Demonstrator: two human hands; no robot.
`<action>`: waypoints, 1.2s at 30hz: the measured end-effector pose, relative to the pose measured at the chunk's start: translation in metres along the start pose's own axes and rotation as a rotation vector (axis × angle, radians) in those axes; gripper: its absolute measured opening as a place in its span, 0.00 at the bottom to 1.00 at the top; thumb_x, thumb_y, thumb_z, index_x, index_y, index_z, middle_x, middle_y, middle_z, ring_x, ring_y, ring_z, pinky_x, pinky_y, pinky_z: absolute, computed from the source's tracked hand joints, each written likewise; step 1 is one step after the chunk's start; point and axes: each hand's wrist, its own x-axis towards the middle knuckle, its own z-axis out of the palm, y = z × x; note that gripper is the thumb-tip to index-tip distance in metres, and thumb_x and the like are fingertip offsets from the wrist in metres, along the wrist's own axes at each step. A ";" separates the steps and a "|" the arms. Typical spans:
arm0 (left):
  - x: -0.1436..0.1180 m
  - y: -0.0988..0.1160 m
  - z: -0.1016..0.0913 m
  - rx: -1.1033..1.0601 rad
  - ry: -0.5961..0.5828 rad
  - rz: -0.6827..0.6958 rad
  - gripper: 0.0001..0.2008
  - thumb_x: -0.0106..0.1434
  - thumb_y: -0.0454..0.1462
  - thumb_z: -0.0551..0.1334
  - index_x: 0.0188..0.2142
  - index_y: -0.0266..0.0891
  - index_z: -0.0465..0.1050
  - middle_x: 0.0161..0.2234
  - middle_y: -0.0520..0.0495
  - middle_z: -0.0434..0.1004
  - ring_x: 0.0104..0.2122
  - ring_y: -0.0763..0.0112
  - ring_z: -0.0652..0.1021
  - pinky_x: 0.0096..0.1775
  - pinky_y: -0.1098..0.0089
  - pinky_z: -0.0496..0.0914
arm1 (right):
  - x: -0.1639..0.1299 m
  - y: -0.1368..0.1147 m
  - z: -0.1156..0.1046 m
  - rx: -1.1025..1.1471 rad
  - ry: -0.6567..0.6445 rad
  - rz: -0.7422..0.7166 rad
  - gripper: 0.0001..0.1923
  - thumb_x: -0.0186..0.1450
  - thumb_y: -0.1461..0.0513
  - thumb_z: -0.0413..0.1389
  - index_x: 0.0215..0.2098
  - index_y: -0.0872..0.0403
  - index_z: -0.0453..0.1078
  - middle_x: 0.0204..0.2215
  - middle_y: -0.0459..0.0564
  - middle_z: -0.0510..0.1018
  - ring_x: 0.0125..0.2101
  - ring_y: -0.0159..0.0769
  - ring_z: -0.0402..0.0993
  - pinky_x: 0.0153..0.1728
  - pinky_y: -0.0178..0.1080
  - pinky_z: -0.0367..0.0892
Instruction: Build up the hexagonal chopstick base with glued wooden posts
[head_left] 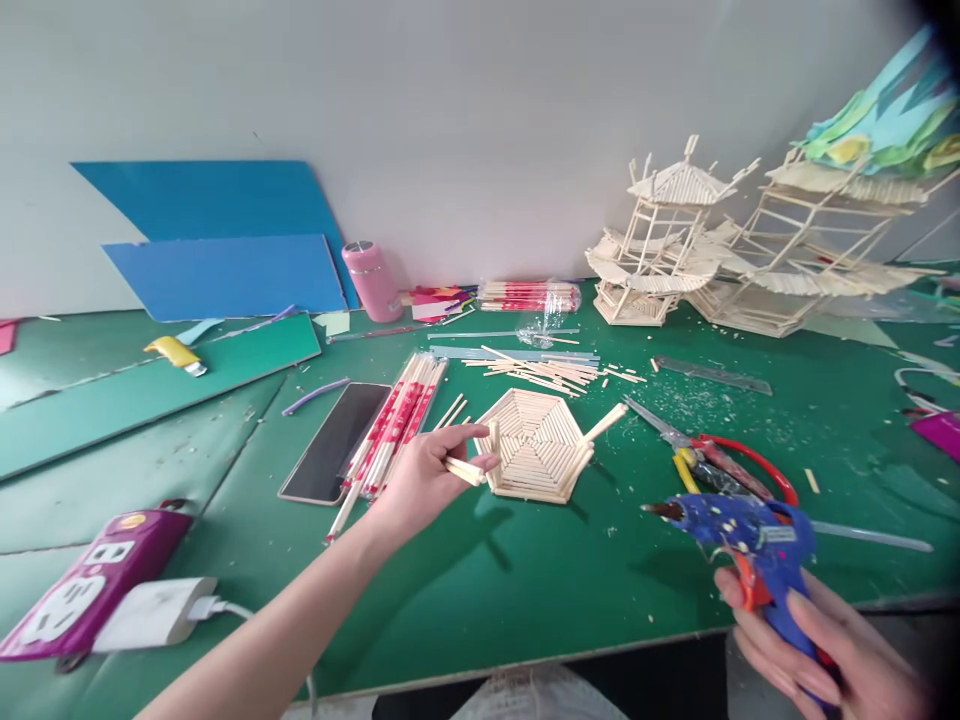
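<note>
My left hand (431, 475) is closed on a short pair of pale wooden sticks (466, 471), held over the left edge of a hexagonal panel (529, 440). Wooden sticks in nested rings make up this panel, which lies on the green table. Another short stick piece (494, 440) stands at the panel's left edge by my fingertips; whether I touch it, I cannot tell. From the panel's right side a stick piece (606, 421) juts outward. My right hand (802, 640) grips a blue hot glue gun (750, 530), fingers around the handle and orange trigger, nozzle pointing left.
Scissors (667, 430) and pliers (720, 470) lie behind the glue gun. Packaged chopsticks (401, 415) rest on a phone (330, 445). Loose sticks (540, 370) lie behind the panel. Stick pagodas (660, 250) and a pink bottle (373, 283) stand farther back. A purple power strip (97, 580) is at left.
</note>
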 end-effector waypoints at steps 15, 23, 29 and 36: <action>0.013 0.001 0.005 -0.014 -0.161 0.114 0.12 0.58 0.40 0.56 0.30 0.33 0.72 0.24 0.49 0.69 0.24 0.75 0.66 0.26 0.74 0.62 | 0.014 0.007 0.018 0.214 -0.028 0.030 0.10 0.59 0.56 0.52 0.34 0.53 0.71 0.12 0.40 0.57 0.14 0.23 0.42 0.16 0.31 0.51; 0.013 -0.004 0.008 -0.012 -0.115 0.166 0.11 0.59 0.39 0.55 0.29 0.35 0.72 0.25 0.48 0.72 0.26 0.73 0.70 0.28 0.73 0.64 | 0.015 0.009 0.017 0.228 -0.031 0.038 0.11 0.59 0.56 0.52 0.35 0.54 0.70 0.12 0.40 0.55 0.14 0.24 0.44 0.16 0.31 0.52; 0.010 -0.005 0.010 -0.024 -0.103 0.189 0.10 0.60 0.38 0.54 0.30 0.35 0.72 0.27 0.47 0.73 0.27 0.72 0.71 0.28 0.73 0.65 | 0.017 0.008 0.019 0.298 -0.014 0.041 0.09 0.61 0.59 0.51 0.36 0.55 0.69 0.17 0.42 0.62 0.15 0.22 0.44 0.17 0.28 0.54; 0.010 -0.004 0.011 -0.010 -0.080 0.231 0.11 0.59 0.38 0.55 0.26 0.35 0.71 0.23 0.49 0.71 0.24 0.74 0.70 0.26 0.74 0.63 | 0.018 0.006 0.023 0.315 0.059 0.061 0.09 0.60 0.60 0.53 0.37 0.55 0.68 0.22 0.45 0.67 0.15 0.20 0.49 0.17 0.29 0.55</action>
